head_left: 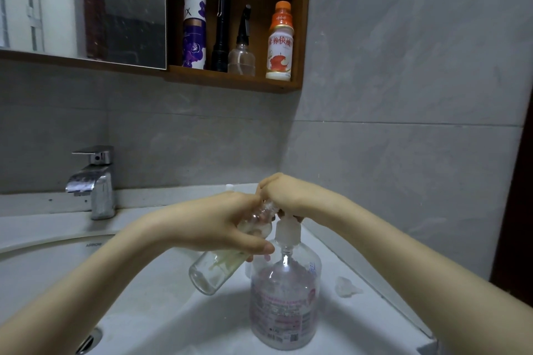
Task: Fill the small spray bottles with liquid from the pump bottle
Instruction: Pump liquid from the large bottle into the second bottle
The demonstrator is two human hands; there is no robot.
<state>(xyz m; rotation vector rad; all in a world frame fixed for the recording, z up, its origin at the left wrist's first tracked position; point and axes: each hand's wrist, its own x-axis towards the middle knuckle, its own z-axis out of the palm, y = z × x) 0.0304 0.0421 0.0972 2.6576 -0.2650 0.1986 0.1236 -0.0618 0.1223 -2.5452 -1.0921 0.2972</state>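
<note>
The left hand wraps the light, likely slippery small spray bottle mid-body, neck tilted to the pump bottle on the sink rim, whose head the right hand covers with curled fingers.

left hand gripping — right hand (curled) pressing

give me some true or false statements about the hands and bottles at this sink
1. The left hand holds the small clear cylindrical spray bottle tilted. True.
2. The right hand holds a second small bottle. False: it is curled over the pump head of the large clear plastic pump bottle.
3. The pump bottle lies on its side. False: it stands upright.
4. An orange-capped drink bottle stands on the wooden shelf. True.
</note>
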